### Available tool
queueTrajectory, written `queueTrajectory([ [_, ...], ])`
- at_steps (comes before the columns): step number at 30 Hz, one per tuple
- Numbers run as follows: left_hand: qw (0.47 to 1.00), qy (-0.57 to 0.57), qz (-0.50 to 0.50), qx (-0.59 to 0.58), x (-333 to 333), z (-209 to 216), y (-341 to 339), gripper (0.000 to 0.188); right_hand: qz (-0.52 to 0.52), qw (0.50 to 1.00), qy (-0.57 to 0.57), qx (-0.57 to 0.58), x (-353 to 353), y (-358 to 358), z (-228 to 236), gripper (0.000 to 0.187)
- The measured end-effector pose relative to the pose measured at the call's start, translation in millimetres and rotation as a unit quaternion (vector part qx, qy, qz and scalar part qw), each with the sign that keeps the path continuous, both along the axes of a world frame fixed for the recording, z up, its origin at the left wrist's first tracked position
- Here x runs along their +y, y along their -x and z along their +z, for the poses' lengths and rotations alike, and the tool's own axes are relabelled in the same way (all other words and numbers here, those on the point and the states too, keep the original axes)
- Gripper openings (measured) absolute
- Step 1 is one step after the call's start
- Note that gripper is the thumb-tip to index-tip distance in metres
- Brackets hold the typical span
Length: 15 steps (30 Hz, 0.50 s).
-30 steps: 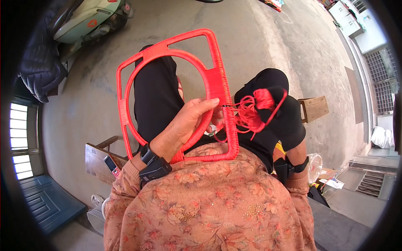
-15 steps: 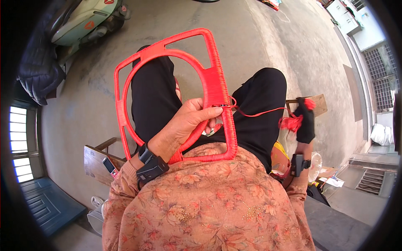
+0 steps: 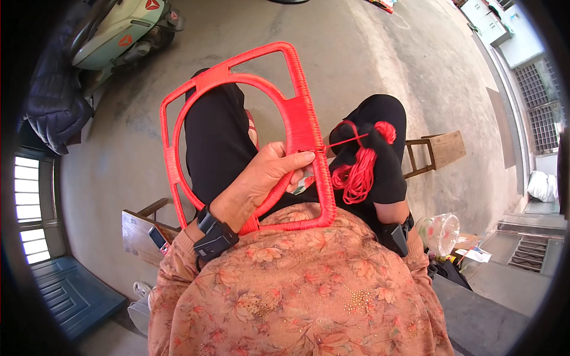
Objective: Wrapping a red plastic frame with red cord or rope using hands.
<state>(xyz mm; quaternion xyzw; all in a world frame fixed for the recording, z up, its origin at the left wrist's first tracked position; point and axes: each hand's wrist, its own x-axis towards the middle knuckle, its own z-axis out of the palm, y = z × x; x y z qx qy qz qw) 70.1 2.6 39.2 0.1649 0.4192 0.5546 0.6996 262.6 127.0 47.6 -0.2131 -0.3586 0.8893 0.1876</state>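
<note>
The floor held a scooter at ten o'clock, with red emblems but no lettering I could read. The left hand pinched the frame, toward eleven over the lap; toward three, I watched the gloved right hand, closed on the cord, swing back in, its strand shorter, slack seemingly taken up.

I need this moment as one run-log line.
left hand: grips red frame | right hand: black-gloved, holds red cord | cord: runs to frame

No legible lettering or numerals, red angular emblem on pale-green, smooth-panelled scooter, second red triangular emblem elsewhere on scooter's body
</note>
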Motion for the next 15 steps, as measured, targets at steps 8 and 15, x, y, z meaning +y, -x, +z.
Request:
queueTrajectory([
  [8, 1.0, -0.016, 0.012, -0.023, -3.6, -0.4, -1.5, 0.016, -0.095, 0.965, 0.161, 0.183, 14.1, 28.5, -32.3, 0.016],
  [15, 1.0, -0.021, 0.001, -0.014, -0.6, 2.5, -2.3, 0.017, -0.118, 0.982, 0.131, 0.07, 12.0, 18.3, -35.4, 0.021],
])
